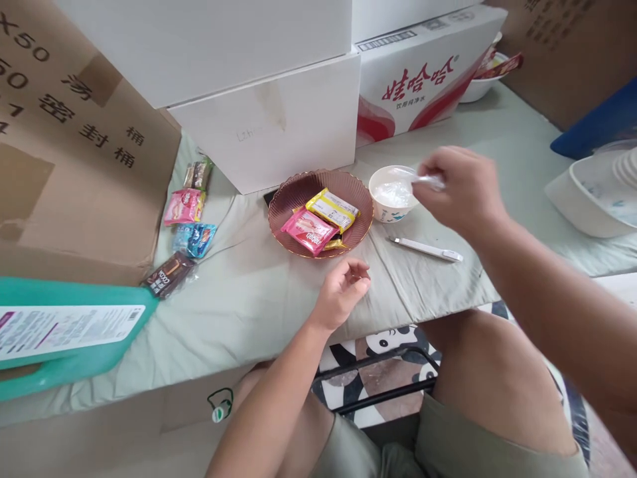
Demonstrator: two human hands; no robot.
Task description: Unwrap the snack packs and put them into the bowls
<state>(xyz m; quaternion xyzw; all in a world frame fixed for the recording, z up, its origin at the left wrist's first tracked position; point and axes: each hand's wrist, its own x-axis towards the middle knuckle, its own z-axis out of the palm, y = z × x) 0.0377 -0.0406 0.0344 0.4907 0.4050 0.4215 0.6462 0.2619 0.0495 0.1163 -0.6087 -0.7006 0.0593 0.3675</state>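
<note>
My right hand (pixel 460 189) is closed in a pinch on a crumpled piece of clear plastic film (pixel 428 180). It hangs over the right rim of a white paper bowl (pixel 391 214), which has more clear crumpled plastic (pixel 393 194) inside. My left hand (pixel 343 292) rests half curled, thumb apart from the fingers and nothing visible in it, just in front of a ribbed reddish-brown dish (pixel 280 226). In that dish lie a pink snack packet (pixel 311 230) and a yellow-and-white packet (pixel 334 209). A white utility knife (pixel 425 249) lies below the paper bowl.
Several snack packets (pixel 184 206) line the left side beside a cardboard box (pixel 74 212) and a teal container (pixel 99 299). White boxes (pixel 279 126) and a printed carton (pixel 413 99) stand behind. White containers (pixel 587 196) sit at right. The cloth-covered table's edge (pixel 398 323) runs above my knees.
</note>
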